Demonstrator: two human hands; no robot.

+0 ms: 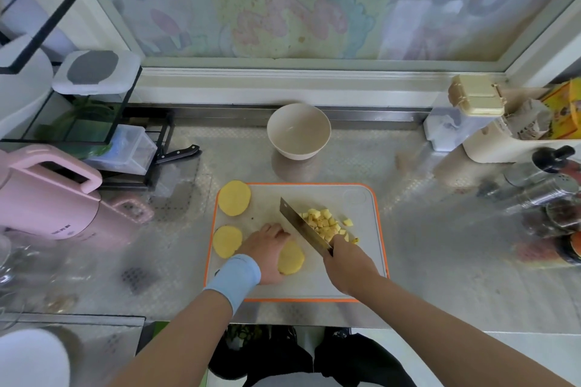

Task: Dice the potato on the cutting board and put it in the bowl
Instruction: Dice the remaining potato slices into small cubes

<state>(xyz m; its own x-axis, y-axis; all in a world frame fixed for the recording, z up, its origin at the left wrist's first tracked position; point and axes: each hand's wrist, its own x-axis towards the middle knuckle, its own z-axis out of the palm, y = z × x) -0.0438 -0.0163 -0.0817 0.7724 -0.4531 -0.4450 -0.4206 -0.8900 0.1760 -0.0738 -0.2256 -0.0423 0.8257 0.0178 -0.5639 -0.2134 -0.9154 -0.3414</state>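
Note:
A white cutting board with an orange rim lies on the steel counter. My right hand grips the handle of a cleaver, whose blade slants across the board's middle. A pile of yellow potato dice lies just right of the blade. My left hand, with a blue wristband, presses on a potato slice left of the blade. Two more slices sit at the board's left: one at the far corner, one at the left edge. An empty beige bowl stands behind the board.
A pink kettle and a black rack with a knife handle stand at the left. Jars and spice shakers crowd the right side, with containers behind them. A window frame runs along the back.

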